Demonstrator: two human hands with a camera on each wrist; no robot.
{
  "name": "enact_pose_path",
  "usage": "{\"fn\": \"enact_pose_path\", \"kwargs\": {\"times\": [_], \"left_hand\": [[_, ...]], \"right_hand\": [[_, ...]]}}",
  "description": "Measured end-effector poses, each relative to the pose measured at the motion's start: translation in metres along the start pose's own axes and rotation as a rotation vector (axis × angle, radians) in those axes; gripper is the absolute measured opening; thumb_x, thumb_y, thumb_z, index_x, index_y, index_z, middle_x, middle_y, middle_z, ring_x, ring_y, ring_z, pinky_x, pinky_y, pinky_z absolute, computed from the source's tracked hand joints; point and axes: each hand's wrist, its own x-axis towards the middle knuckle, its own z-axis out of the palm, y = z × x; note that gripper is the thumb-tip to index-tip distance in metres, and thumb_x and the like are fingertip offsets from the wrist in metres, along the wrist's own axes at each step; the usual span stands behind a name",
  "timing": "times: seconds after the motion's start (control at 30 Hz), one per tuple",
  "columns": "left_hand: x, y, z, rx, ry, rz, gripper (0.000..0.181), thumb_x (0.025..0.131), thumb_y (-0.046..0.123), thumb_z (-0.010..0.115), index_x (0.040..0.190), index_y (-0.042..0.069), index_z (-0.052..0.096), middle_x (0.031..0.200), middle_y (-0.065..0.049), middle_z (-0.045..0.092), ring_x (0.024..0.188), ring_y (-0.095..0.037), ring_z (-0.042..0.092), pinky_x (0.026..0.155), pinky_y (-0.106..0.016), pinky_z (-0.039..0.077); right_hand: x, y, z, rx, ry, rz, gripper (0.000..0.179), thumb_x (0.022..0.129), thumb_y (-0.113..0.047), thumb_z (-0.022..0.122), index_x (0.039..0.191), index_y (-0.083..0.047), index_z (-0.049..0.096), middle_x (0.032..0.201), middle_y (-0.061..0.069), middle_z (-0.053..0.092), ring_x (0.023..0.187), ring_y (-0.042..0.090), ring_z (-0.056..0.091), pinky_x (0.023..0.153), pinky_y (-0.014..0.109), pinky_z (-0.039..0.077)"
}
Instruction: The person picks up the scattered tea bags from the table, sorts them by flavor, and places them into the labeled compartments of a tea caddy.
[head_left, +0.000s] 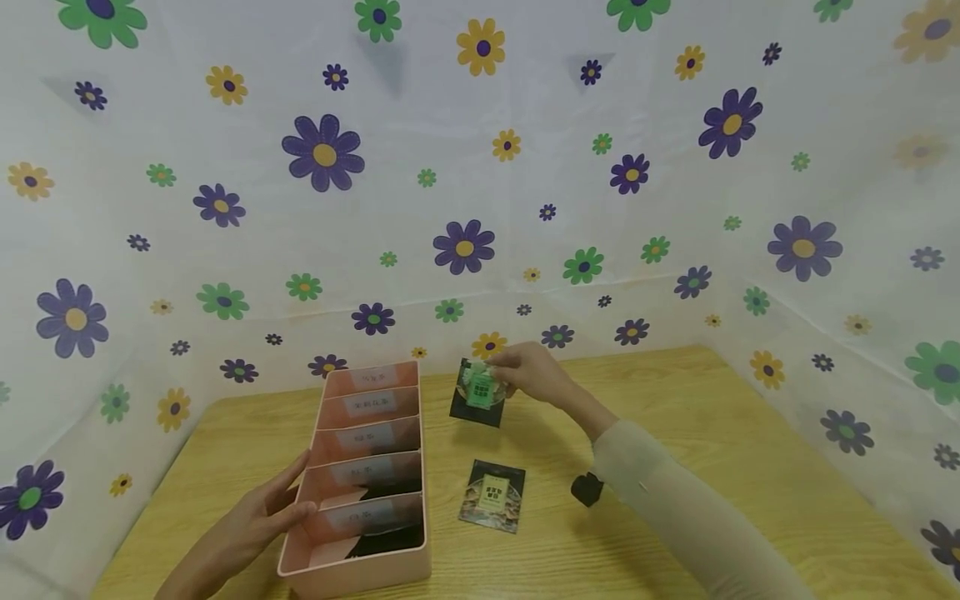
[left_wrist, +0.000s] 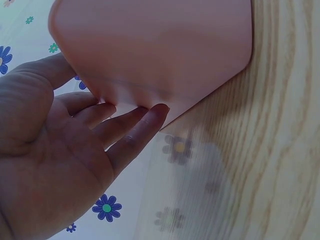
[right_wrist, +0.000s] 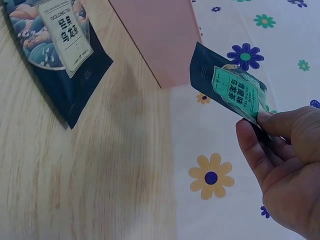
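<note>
Right hand point(head_left: 528, 371) pinches a dark tea packet point(head_left: 478, 392) above the far middle of the table point(head_left: 675, 433).
Only the left wrist view shows the left hand's point(head_left: 251, 517) straight fingers point(left_wrist: 132, 132) pressing the pink box point(head_left: 367, 483) wall; a second packet point(head_left: 492, 495) lies near the box. Flowered cloth point(head_left: 465, 167) surrounds the wooden table.

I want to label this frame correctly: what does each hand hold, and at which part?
The right hand pinches a dark packet with a green label at one edge. The left hand holds nothing; its straight fingers rest against the pink divided box.
</note>
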Motion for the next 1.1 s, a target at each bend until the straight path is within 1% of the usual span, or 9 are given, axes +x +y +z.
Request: {"fn": "enact_pose_path", "kwargs": {"times": [0.17,0.3,0.5,0.57,0.67,0.83,0.93,1.1], "left_hand": [[0.000,0.000,0.000,0.021,0.012,-0.003,0.077,0.109,0.030,0.055,0.166,0.007,0.008,0.168,-0.029,0.009,0.147,-0.054,0.027,0.107,-0.054,0.047],[0.000,0.000,0.000,0.026,0.013,0.008,0.077,0.109,0.029,0.055,0.166,0.007,0.008,0.167,-0.029,0.010,0.147,-0.054,0.029,0.107,-0.052,0.048],[-0.001,-0.001,0.000,0.017,0.004,0.019,0.077,0.109,0.026,0.055,0.166,0.005,0.007,0.167,-0.030,0.008,0.147,-0.055,0.026,0.106,-0.051,0.048],[-0.001,-0.001,0.000,0.021,0.006,0.019,0.077,0.109,0.027,0.055,0.166,0.005,0.008,0.167,-0.030,0.009,0.147,-0.055,0.028,0.106,-0.051,0.048],[-0.001,-0.001,0.000,0.025,0.008,0.017,0.077,0.109,0.027,0.055,0.166,0.005,0.008,0.167,-0.030,0.010,0.146,-0.054,0.029,0.106,-0.051,0.049],[-0.001,-0.001,0.000,0.025,0.012,0.012,0.076,0.109,0.028,0.055,0.166,0.006,0.009,0.167,-0.029,0.011,0.146,-0.054,0.030,0.106,-0.051,0.049],[0.000,-0.001,0.000,0.024,0.008,0.017,0.076,0.109,0.027,0.055,0.166,0.006,0.009,0.167,-0.029,0.011,0.146,-0.053,0.030,0.107,-0.049,0.049],[-0.001,-0.002,-0.001,0.022,0.003,0.018,0.076,0.109,0.026,0.055,0.166,0.006,0.009,0.168,-0.028,0.010,0.147,-0.054,0.030,0.106,-0.048,0.049]], "right_hand": [[0.006,-0.010,0.002,0.003,0.000,-0.019,0.029,0.102,-0.006,0.065,0.129,0.004,0.069,0.112,0.018,0.075,0.071,0.022,0.073,0.067,0.029,0.061],[0.014,-0.015,0.006,0.007,0.010,-0.020,0.027,0.102,-0.005,0.065,0.127,0.005,0.070,0.105,0.015,0.075,0.070,0.023,0.073,0.066,0.028,0.061],[0.031,-0.024,0.014,0.023,0.059,-0.012,0.024,0.102,-0.006,0.064,0.123,0.003,0.073,0.096,0.011,0.076,0.071,0.030,0.073,0.063,0.028,0.060],[0.036,-0.029,0.016,0.026,0.078,-0.016,0.023,0.102,-0.006,0.064,0.122,0.002,0.074,0.093,0.011,0.076,0.071,0.029,0.073,0.063,0.029,0.060],[0.043,-0.035,0.020,0.024,0.113,-0.027,0.021,0.102,-0.007,0.064,0.120,0.001,0.075,0.093,0.010,0.076,0.071,0.027,0.073,0.060,0.027,0.057],[0.053,-0.046,0.026,0.015,0.169,-0.034,0.020,0.102,-0.009,0.066,0.117,-0.001,0.076,0.096,0.010,0.077,0.070,0.023,0.073,0.053,0.022,0.047],[0.057,-0.052,0.030,0.016,0.188,-0.034,0.019,0.102,-0.009,0.067,0.116,-0.001,0.076,0.098,0.012,0.077,0.070,0.022,0.073,0.051,0.021,0.044],[0.065,-0.061,0.040,0.011,0.199,-0.052,0.019,0.101,-0.008,0.066,0.115,0.000,0.077,0.102,0.013,0.077,0.072,0.022,0.074,0.051,0.021,0.045]]}}
